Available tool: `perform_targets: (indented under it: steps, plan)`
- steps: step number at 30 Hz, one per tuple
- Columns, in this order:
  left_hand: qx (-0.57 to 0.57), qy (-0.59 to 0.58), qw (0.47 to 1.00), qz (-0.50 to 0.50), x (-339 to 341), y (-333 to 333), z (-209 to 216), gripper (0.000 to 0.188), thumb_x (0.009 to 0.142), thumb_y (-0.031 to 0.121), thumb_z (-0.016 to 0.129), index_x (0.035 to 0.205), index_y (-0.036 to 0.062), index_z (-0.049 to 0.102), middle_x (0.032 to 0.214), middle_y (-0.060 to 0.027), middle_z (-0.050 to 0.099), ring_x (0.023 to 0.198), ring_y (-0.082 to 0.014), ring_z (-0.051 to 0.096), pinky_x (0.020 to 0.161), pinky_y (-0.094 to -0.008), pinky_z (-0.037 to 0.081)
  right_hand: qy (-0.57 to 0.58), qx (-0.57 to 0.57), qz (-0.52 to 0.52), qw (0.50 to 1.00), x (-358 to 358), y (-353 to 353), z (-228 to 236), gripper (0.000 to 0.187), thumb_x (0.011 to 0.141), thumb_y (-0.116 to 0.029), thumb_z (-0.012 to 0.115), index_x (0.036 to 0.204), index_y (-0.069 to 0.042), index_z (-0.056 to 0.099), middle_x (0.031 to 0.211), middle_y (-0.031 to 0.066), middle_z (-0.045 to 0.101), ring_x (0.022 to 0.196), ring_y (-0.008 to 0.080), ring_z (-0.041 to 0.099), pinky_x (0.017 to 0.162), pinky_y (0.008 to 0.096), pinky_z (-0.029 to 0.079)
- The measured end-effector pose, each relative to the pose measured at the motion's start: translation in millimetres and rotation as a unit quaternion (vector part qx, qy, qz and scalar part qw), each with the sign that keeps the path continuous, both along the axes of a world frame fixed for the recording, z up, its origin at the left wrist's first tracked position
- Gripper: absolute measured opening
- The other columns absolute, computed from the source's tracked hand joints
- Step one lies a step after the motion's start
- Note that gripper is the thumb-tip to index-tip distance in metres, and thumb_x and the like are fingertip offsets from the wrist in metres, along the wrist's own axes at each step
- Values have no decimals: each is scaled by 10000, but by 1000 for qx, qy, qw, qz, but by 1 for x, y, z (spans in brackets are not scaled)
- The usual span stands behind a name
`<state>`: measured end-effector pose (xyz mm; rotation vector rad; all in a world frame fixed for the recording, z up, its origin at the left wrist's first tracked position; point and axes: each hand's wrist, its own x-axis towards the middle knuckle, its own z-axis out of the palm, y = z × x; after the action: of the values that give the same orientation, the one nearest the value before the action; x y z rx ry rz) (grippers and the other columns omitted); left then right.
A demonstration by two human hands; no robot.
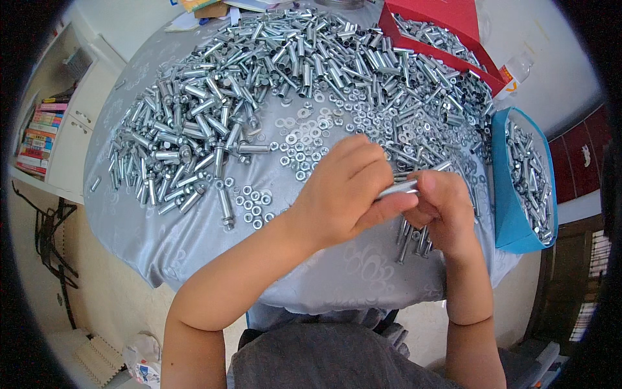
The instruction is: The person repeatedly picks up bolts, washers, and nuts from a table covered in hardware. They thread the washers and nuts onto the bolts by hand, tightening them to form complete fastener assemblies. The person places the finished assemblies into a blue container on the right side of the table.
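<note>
Angled in from seven and five o'clock, a left hand [350, 191] and right hand [447, 211] pinch a smooth metal tube [400, 188] between curled fingers [392, 207] above the silky-clothed table [324, 279].

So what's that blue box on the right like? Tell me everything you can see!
The blue box is light blue, with plain, smooth-looking walls and an open top. It could be card or plastic; I can't tell which. Its edges look curved, though the lens bends things. It stands upright at the right edge of the grey tablecloth, and inside it lots of silvery metal pieces lie jumbled together.
</note>
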<state>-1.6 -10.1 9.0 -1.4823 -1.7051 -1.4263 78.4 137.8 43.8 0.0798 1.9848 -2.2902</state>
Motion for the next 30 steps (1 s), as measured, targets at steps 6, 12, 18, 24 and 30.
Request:
perform_targets:
  steps: [6,12,18,24,30]
  plan:
    - [-89,-255,963,3,3,10,-5,360,832,345,541,667,34,469,658,-91,455,596,-201,439,562,-295,355,-36,-70,-58,995,-13,7,-12,395,872,-331,471,553,-118,376,485,-50,303,403,60,246,393,235,167]
    - [-7,-641,748,-170,-11,9,-8,470,870,472,418,641,62,449,650,-20,464,607,-140,444,598,-264,377,0,-172,-111,979,-18,16,-9,346,900,-314,410,621,-118,354,499,-57,237,396,50,206,367,205,170]
    - [377,-568,621,-386,-67,-40,23,582,796,575,422,885,0,452,709,-59,446,642,-158,403,651,-294,378,29,-211,-109,971,-19,21,-6,354,922,-298,353,618,-117,348,489,-56,233,387,48,208,353,203,174]
    - [180,-707,671,-132,-44,-10,11,569,726,596,541,845,43,483,676,-2,433,635,-139,437,633,-289,404,35,-222,-117,967,-21,27,-4,334,922,-278,364,632,-113,348,496,-56,231,401,46,215,353,201,169]
    - [-197,-217,956,30,7,17,-14,328,692,393,664,767,87,575,741,-18,532,675,-189,506,626,-316,410,77,-228,-178,954,-22,43,1,305,912,-259,397,646,-116,351,501,-57,239,417,47,228,369,196,187]
